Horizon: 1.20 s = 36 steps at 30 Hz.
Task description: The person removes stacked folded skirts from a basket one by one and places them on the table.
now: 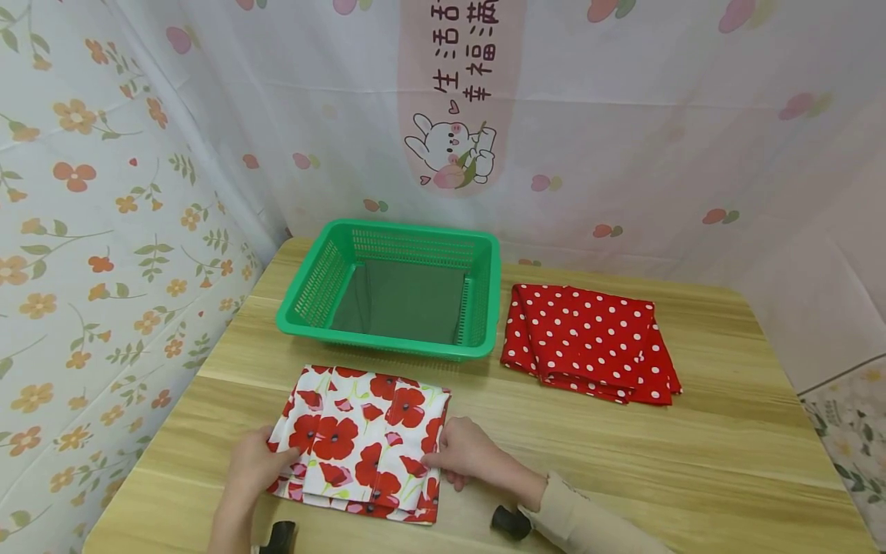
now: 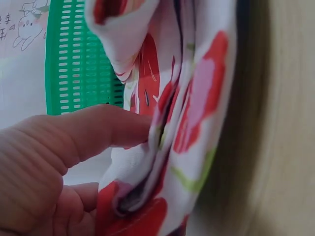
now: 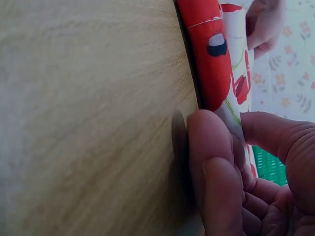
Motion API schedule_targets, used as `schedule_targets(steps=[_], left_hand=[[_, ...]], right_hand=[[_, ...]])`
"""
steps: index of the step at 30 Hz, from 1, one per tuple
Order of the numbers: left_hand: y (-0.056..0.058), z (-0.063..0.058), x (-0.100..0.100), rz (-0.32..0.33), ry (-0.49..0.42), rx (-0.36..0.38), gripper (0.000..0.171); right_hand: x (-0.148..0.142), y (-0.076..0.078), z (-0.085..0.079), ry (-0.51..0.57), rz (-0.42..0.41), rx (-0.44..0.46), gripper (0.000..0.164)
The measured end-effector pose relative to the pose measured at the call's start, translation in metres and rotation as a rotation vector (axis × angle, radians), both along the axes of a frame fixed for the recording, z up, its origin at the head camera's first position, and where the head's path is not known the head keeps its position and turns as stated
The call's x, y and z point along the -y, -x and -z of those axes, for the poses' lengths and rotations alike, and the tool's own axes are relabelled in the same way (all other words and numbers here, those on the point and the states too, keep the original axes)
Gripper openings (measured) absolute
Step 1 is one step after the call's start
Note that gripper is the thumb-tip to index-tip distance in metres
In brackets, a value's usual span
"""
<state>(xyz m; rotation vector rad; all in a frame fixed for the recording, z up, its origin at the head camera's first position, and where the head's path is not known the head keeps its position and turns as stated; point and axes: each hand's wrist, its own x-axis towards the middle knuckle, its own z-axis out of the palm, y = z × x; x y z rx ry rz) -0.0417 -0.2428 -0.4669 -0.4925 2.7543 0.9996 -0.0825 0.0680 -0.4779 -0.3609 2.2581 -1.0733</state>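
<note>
A folded cloth (image 1: 360,442), white with red poppies, lies on the table in front of the green basket. My left hand (image 1: 252,465) grips its left edge; in the left wrist view the thumb (image 2: 106,130) presses on the folded layers, with the other fingers partly hidden behind the cloth. At the right edge my right hand (image 1: 467,454) pinches the cloth, thumb on top and fingers curled at the side, as the right wrist view shows. Several layers of fabric (image 2: 167,123) show at the left edge.
A green plastic basket (image 1: 388,346) stands behind the poppy cloth, with its bottom visible. To its right lies a folded red cloth with white dots (image 1: 588,338). Printed curtains (image 1: 623,154) hang at the back and left of the wooden table (image 1: 623,462).
</note>
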Motion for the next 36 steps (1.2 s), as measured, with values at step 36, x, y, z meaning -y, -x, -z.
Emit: schedule_targets(steps=[36], left_hand=[[0.049, -0.072, -0.033, -0.045, -0.139, -0.331, 0.03]], right_hand=[[-0.007, 0.033, -0.073, 0.236, 0.022, -0.33, 0.018]])
